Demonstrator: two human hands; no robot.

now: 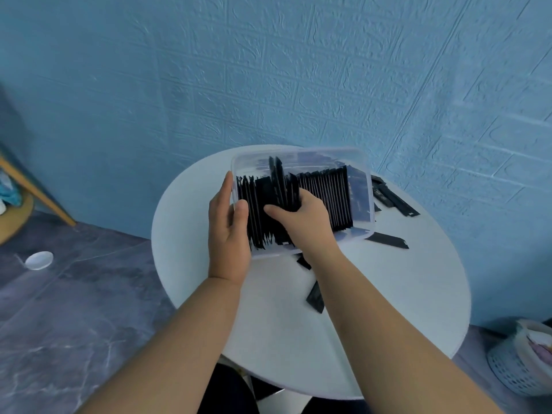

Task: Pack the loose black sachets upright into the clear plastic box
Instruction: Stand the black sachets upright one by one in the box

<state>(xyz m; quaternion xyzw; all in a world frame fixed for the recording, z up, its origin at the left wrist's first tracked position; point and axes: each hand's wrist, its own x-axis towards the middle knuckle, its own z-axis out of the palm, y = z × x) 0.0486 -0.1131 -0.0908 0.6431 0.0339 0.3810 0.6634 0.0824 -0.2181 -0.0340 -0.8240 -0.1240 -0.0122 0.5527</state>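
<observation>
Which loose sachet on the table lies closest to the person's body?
The sachet beside the right forearm, in front of the box. The others lie at the box's front edge or off its right side.

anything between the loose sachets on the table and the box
No lid or barrier shows: the clear plastic box is open on top. The loose sachets lie beside it. Inside, packed upright sachets and the right hand gripping a bunch fill most room.

You face a blue brick-embossed wall. Round white table before you; grey marbled floor, white basket at right.
</observation>
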